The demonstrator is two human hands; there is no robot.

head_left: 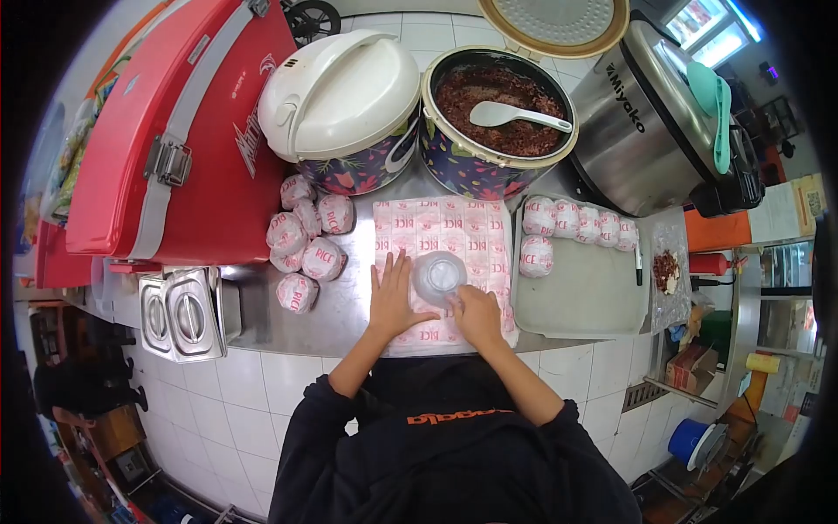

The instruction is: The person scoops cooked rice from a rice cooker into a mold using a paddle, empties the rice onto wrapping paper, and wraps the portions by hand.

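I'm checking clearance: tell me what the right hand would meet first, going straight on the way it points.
The bowl; the right hand seems to be touching its near edge, though depth is unclear.

Left grip (394,299) spread flat, right grip (477,316) curled, forearms (360,361) converging
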